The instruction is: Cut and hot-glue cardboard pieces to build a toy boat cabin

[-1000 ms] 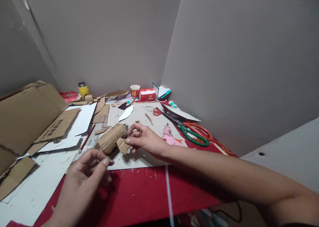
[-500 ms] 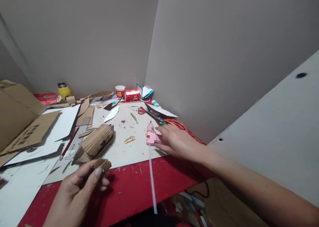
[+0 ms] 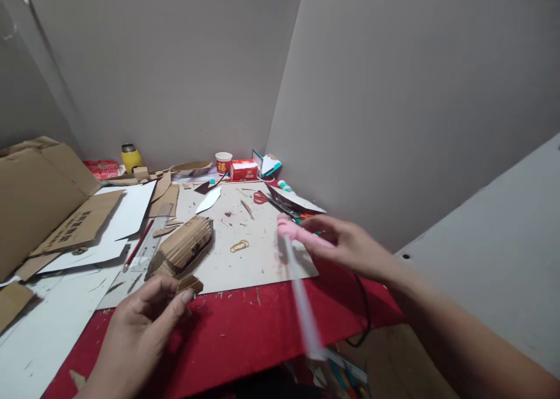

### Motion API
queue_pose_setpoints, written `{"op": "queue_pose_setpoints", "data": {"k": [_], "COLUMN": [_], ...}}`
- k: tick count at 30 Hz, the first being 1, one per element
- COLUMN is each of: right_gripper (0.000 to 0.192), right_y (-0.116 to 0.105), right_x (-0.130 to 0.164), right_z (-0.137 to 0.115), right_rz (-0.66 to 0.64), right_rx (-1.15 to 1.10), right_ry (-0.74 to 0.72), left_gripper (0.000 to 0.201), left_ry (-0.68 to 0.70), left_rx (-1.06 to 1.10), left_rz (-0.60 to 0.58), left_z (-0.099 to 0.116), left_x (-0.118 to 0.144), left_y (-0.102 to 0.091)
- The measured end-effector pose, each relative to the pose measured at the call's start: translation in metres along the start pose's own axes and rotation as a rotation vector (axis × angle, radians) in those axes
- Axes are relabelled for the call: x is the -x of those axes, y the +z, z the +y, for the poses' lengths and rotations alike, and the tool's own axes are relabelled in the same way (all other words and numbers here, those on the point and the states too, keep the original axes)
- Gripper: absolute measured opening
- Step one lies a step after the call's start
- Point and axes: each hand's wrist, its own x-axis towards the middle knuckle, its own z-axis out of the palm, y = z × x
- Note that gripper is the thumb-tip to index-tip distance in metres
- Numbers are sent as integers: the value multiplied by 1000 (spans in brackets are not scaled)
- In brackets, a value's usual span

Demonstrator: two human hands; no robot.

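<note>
My left hand (image 3: 137, 329) pinches a small cardboard scrap (image 3: 190, 284) between thumb and fingers, low over the red table cover (image 3: 245, 329). Just beyond it a rounded corrugated cardboard model (image 3: 186, 247) lies on the beige cutting board (image 3: 258, 259). My right hand (image 3: 350, 244) grips a pink hot glue gun (image 3: 297, 231) lifted off the table, blurred by motion. A long clear glue stick (image 3: 301, 305) sticks out of its back towards me.
A rubber band (image 3: 239, 246), a ruler (image 3: 151, 241) and a red pencil (image 3: 139, 244) lie near the model. Scissors (image 3: 262, 198), a paper cup (image 3: 223, 162), a red box (image 3: 244, 169) and a yellow bottle (image 3: 130, 157) stand farther back. Cardboard sheets (image 3: 44, 195) fill the left. Grey walls close the corner.
My right hand left the model, reached right to the glue gun, closed on it and lifted it. My left hand took the small scrap and drew it towards me.
</note>
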Motion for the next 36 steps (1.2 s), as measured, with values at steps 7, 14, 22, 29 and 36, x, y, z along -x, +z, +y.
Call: {"op": "queue_pose_setpoints", "data": {"k": [7, 14, 22, 29, 36], "right_gripper": [26, 40, 33, 25, 27], "right_y": [13, 53, 77, 98, 105], "right_x": [5, -13, -29, -33, -35], "right_z": [-24, -57, -61, -50, -50], "right_rz": [-87, -347, -263, -89, -79], "right_rx": [-442, -387, -153, -49, -31], "right_ry": [92, -310, -545, -776, -806], "left_gripper": [33, 20, 19, 36, 39], "left_ry": [75, 105, 1047, 1492, 1451], "left_rx": [-191, -158, -625, -1003, -906], "left_rz": [-41, -95, -102, -184, -105], "left_z": [-12, -4, 0, 1, -25], "left_x": [-7, -14, -25, -38, -44], "left_y": [-4, -2, -1, -3, -5]}}
